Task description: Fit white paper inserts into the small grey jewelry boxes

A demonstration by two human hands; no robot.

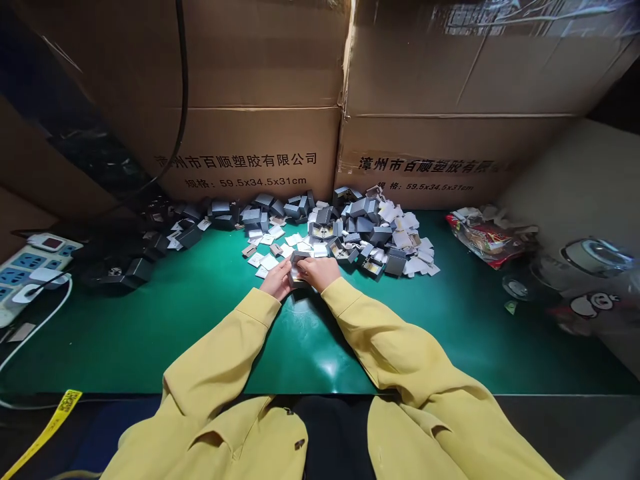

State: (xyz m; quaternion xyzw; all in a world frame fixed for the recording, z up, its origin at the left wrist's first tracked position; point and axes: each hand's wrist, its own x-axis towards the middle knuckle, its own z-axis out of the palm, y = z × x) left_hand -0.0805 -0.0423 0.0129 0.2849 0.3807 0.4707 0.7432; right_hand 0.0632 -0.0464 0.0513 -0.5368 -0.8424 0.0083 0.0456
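Between my two hands, just above the green tabletop, is a small dark grey plastic housing with a pale inside. My left hand grips its left side, fingers closed round the edge. From the right, my right hand presses its fingers on the upper part of the same housing; the fingertips are partly hidden. Right behind the hands lie white flat pieces, scattered singly. A heap of similar grey housings mixed with white pieces spreads behind and to the right.
Two large cardboard boxes stand along the back. At the left are a power strip with a white cable and several dark housings. A red snack bag and a clear jar stand at the right.
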